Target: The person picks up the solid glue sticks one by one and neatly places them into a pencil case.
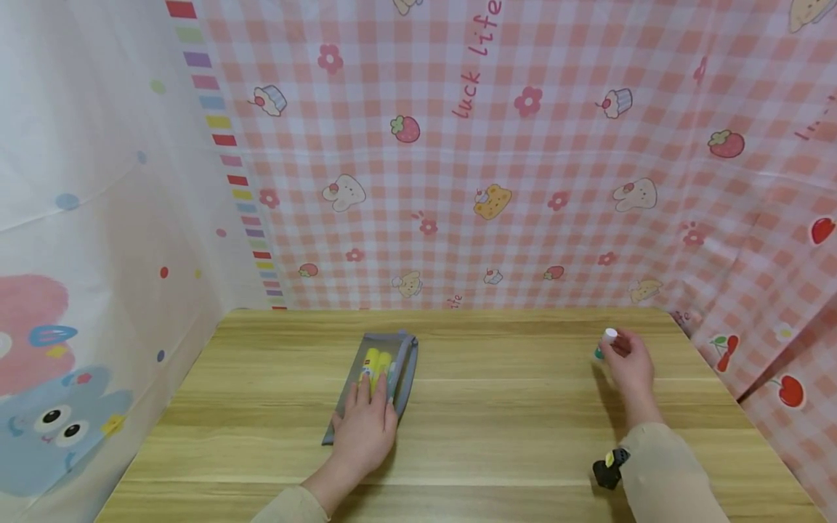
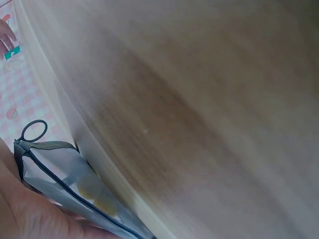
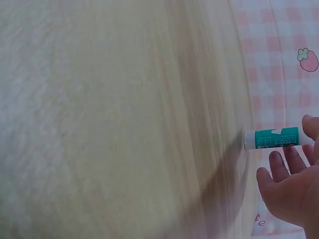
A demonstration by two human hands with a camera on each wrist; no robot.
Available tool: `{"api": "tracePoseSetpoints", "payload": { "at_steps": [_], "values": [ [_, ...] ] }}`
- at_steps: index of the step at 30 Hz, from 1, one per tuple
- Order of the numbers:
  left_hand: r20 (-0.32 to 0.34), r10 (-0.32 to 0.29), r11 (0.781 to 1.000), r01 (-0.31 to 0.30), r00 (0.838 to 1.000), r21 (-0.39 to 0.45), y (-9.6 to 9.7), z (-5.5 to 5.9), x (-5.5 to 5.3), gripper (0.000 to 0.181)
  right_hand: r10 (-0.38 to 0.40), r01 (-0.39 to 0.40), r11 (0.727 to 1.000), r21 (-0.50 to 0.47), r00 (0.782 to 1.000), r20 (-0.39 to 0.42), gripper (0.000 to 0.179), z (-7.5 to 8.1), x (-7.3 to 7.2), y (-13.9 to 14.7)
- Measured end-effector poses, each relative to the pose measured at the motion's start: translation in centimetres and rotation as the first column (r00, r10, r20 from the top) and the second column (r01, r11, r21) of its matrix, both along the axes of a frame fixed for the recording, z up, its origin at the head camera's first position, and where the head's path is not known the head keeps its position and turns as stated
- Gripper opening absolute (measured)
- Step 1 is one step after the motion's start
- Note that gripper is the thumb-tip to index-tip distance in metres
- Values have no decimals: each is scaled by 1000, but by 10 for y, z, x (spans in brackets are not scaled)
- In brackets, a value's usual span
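A grey mesh zip pouch lies at a slant on the wooden table, with yellow tubes showing through its mesh. My left hand rests on the lower part of this pouch, fingers extended over the tubes and covering part of them. In the left wrist view, the pouch shows its dark zip and a loop at one corner. Toward the right back, my right hand pinches a glue stick with a green label and white ends. The stick is upright, close over the table.
The wooden table reaches back to a pink checked cloth. White printed cloth hangs along the left side, and more checked cloth hangs on the right. A black device is at my right wrist.
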State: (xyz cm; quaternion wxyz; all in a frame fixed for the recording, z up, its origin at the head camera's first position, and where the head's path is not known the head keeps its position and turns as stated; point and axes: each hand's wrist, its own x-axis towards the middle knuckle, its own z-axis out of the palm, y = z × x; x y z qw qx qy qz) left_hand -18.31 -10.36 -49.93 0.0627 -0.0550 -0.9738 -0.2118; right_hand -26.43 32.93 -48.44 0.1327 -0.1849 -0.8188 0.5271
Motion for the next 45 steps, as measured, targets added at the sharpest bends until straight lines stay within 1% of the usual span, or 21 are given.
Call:
{"api": "tracePoseSetpoints", "payload": {
  "at_steps": [8,15,21,26,31,38,45],
  "values": [
    [0,2,1000,-2,1000,1,0,1,0,51,12,-11,998,57,1000,-1,46,0,-4,-4],
    [-2,3,1000,-3,1000,-7,1,1,1,52,10,-10,990,140,1000,-3,36,-1,-4,-3],
    [-17,7,1000,-7,1000,-2,2,3,1,51,31,-38,984,172,999,40,37,-3,-4,-6],
    [-25,4,1000,-4,1000,3,2,5,2,51,61,-65,983,171,998,26,37,-4,-3,-14],
    [-21,3,1000,-2,1000,8,2,5,3,51,80,-79,983,165,997,3,34,-3,-1,-23],
    [-11,6,1000,-6,1000,3,2,3,2,50,144,-143,988,50,990,-10,36,2,-2,-40],
    [-13,7,1000,-7,1000,5,1,2,1,51,174,-175,984,-25,985,-18,34,5,-6,-60]
  ]
}}
